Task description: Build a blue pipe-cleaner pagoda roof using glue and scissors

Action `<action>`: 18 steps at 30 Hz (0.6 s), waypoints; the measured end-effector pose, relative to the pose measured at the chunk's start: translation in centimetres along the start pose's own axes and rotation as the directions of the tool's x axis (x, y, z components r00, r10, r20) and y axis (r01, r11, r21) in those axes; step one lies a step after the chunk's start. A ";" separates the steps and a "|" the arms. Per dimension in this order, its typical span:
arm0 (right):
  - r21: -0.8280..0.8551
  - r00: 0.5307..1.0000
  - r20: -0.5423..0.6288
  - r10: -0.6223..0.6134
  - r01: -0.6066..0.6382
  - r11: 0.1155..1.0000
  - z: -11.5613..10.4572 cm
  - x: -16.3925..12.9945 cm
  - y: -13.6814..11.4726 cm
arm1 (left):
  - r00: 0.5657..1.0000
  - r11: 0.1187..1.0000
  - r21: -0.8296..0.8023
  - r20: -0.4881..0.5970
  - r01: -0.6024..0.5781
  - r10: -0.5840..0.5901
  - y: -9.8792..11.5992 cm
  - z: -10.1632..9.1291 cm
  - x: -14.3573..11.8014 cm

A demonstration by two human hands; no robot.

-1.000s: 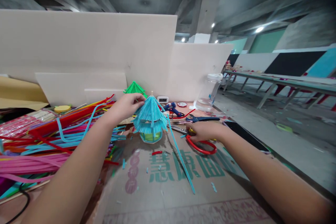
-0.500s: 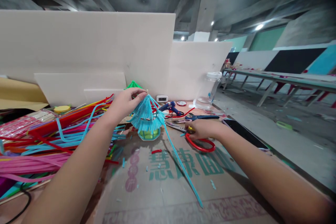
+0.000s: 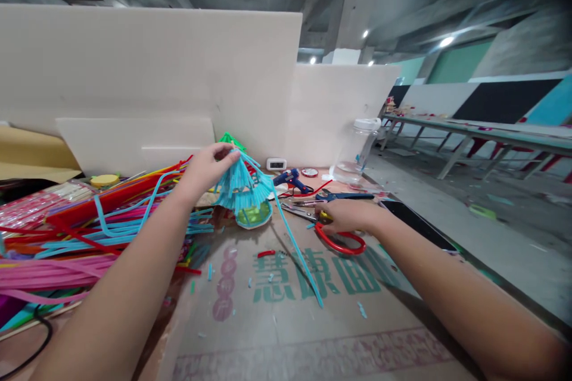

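Observation:
My left hand [image 3: 213, 165] pinches the peak of a small pavilion model [image 3: 241, 186], whose two-tier roof is made of light-blue pipe cleaners. The model leans, showing the yellow-green inside of its round base [image 3: 254, 215]. One long blue pipe cleaner [image 3: 298, 250] trails from the roof down over the cardboard. To the right, my right hand [image 3: 344, 215] is closed over the red-handled scissors [image 3: 342, 244] near their pivot. The scissors lie on the cardboard with the blades pointing left; my fingertips are partly hidden.
Many coloured pipe cleaners [image 3: 53, 274] are heaped at left. Blue-handled pliers [image 3: 344, 196], a glue gun [image 3: 290, 180], a small digital clock [image 3: 276, 164] and a clear jug [image 3: 355, 152] stand or lie behind. A phone [image 3: 417, 226] lies at right. Blue scraps dot the cardboard [image 3: 304, 327].
My left hand has moved slightly left with the pavilion model, which now tilts more. The trailing pipe cleaner's end has shifted up and left. My right hand stays at the scissors.

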State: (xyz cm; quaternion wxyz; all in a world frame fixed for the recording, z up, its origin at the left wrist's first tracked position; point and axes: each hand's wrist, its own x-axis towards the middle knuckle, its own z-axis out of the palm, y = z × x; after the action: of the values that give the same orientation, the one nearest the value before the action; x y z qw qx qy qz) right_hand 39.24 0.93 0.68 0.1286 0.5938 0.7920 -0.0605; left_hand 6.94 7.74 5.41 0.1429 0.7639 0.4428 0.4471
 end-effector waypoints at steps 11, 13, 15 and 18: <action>0.015 0.999 0.031 0.025 -0.025 1.000 -1.1 -1.3 -0.9 | 0.944 0.985 -0.034 0.291 0.172 -0.154 1.2 -8.3 -1.6; 0.016 0.999 0.038 0.023 -0.023 1.000 -1.1 -1.3 -0.9 | 0.927 0.976 -0.057 0.329 0.211 -0.182 1.3 -8.1 -1.7; 0.009 0.999 0.041 0.024 -0.025 1.000 -1.1 -1.3 -0.9 | 0.906 0.965 -0.084 0.373 0.247 -0.200 1.5 -7.6 -1.9; 0.003 0.999 0.037 0.020 -0.020 1.000 -1.0 -1.2 -0.9 | 0.920 0.971 -0.045 0.333 0.234 -0.207 1.7 -7.1 -1.9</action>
State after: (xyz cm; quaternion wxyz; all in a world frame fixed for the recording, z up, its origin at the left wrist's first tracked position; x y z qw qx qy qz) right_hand 38.58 -0.20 1.95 0.1427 0.6006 0.7835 -0.0713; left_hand 1.72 3.99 9.33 0.2955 0.7659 0.4771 0.3137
